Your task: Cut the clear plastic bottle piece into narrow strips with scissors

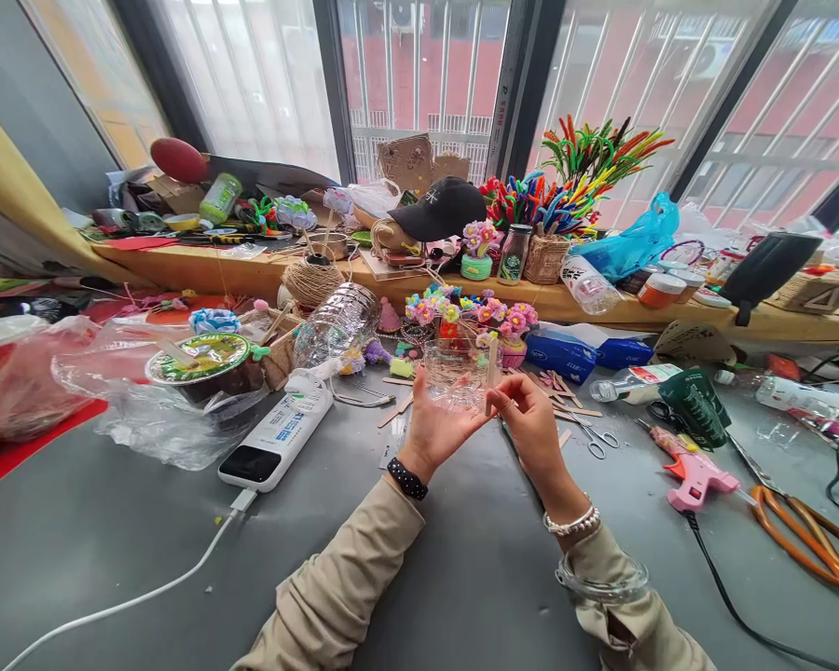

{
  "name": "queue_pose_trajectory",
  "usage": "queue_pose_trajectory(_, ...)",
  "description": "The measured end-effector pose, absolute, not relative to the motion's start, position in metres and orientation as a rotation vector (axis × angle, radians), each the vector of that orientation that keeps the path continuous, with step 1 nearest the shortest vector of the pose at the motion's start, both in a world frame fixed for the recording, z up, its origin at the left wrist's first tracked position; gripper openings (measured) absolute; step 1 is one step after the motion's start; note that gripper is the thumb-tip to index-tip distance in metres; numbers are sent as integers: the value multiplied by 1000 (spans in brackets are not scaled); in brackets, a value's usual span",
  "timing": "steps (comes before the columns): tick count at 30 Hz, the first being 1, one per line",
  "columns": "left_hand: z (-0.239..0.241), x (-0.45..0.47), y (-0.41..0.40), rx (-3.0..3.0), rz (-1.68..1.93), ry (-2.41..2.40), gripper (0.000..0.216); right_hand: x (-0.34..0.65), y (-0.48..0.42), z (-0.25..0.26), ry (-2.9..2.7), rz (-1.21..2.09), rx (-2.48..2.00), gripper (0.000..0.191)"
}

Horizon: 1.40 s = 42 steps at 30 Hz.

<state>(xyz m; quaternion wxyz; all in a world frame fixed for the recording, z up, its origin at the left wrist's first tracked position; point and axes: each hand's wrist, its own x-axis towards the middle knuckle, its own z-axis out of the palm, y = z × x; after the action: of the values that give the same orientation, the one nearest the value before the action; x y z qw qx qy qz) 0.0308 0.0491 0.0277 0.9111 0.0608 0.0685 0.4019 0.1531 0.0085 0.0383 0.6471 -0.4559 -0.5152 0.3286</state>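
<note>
In the middle of the head view, my left hand (437,424) is turned palm up and cupped around a clear plastic piece (454,368), which looks like a cut bottle part. Its thumb points up and some of its fingers are hidden by the plastic. My right hand (531,419) pinches the lower end of a flat wooden craft stick (493,363), upright against the right side of the plastic. Whether stick and plastic are joined cannot be seen. Loose craft sticks (570,407) and small scissors (594,436) lie just right of my right hand.
To the right are a pink glue gun (695,471) with a black cord and large orange-handled shears (804,536). At left lie a white power bank (280,433) with its cable and a lidded bowl (199,359). Pipe-cleaner flowers (510,319) stand behind my hands.
</note>
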Motion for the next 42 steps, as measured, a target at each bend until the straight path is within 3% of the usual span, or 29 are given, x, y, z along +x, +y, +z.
queue_pose_trajectory(29,25,20,52,179,819,95,88,155,9,32,-1269,667,-1080,28)
queue_pose_trajectory(42,20,18,51,286,793,98,81,162,8,31,-1285,633,-1075,23)
